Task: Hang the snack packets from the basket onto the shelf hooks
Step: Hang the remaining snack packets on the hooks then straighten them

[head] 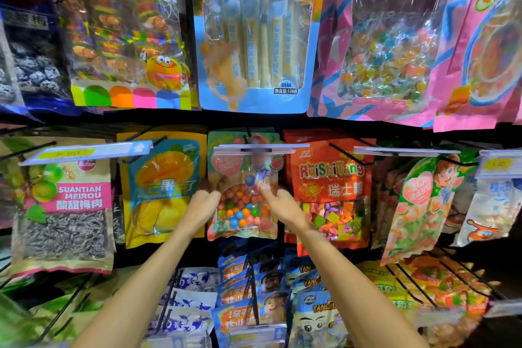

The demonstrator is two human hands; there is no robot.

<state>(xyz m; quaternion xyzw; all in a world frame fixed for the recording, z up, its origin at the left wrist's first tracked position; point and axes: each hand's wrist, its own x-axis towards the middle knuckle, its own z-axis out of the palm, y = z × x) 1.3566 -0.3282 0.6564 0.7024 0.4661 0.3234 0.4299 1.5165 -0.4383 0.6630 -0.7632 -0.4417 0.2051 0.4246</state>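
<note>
Left hand point(204, 203) and right hand point(278, 202) are each pinching a side edge of the candy packet point(243, 206), fingers curled round it, at frame centre, just below the price strip point(260, 148). Whether its hole is on the hook point(248, 133): cannot tell. Advisable: keeping packet level, pushing straight back between mango packet point(163, 186) and red packet point(329, 186).

Shop, snack aisle: candy packets point(254, 37) hang in rows above, below and either side of the central label strip point(261, 148) on black wire hooks point(348, 157); blurred yellow tag point(66, 153) far left of it, probably a price.
</note>
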